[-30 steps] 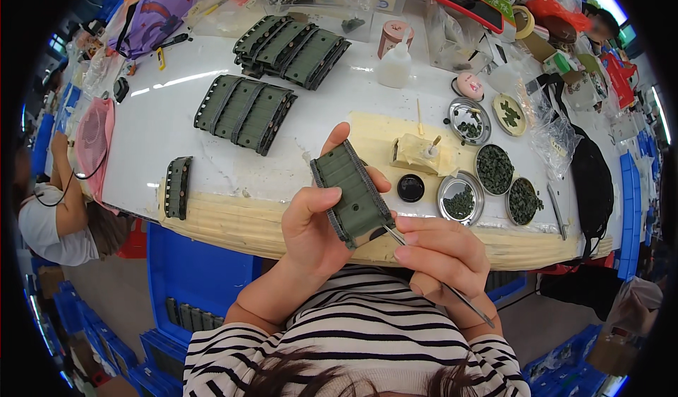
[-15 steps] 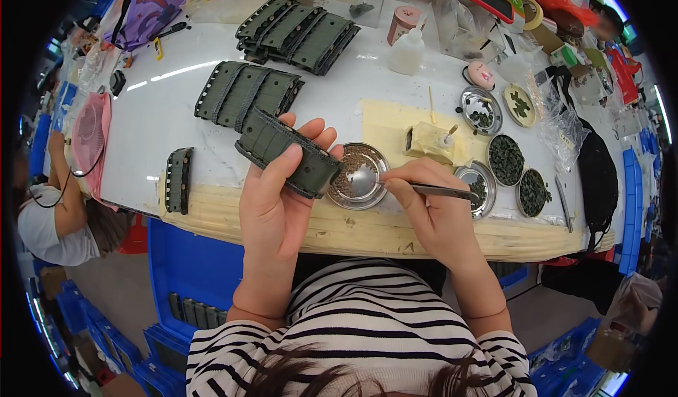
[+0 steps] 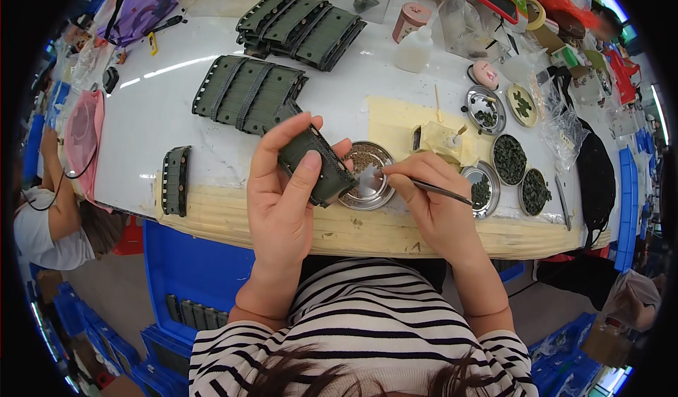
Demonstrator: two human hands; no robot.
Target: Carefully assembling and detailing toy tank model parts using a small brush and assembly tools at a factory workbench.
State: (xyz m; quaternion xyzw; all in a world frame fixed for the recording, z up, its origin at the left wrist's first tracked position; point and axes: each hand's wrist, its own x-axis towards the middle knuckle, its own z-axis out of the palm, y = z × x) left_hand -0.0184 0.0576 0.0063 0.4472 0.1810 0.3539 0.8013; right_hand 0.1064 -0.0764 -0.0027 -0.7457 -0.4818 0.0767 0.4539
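My left hand (image 3: 279, 217) grips a curved dark green strip piece (image 3: 311, 160) with black edging, thumb on its face and fingers behind. The piece slants down to the right, its lower end beside a round metal dish (image 3: 378, 203) of small brown bits (image 3: 362, 158). Between the thumb and fingers of my right hand (image 3: 443, 220) is a pair of metal tweezers (image 3: 445, 192). Their tips point left toward the dish; I cannot make out whether they pinch anything. Behind my left hand lies a wider green ribbed panel (image 3: 233, 97).
More green panels (image 3: 300, 30) are stacked at the back, and a narrow one (image 3: 176, 182) stands at left. Tins of dark green bits (image 3: 508, 158), a paper-wrapped bottle (image 3: 439, 141) and a white squeeze bottle (image 3: 414, 50) are on the right. A blue bin (image 3: 191, 263) sits below the table edge.
My left hand has turned the green strip steeper and brought its lower end rightward, by the dish. My right hand keeps the tweezers near the dish, with little movement.
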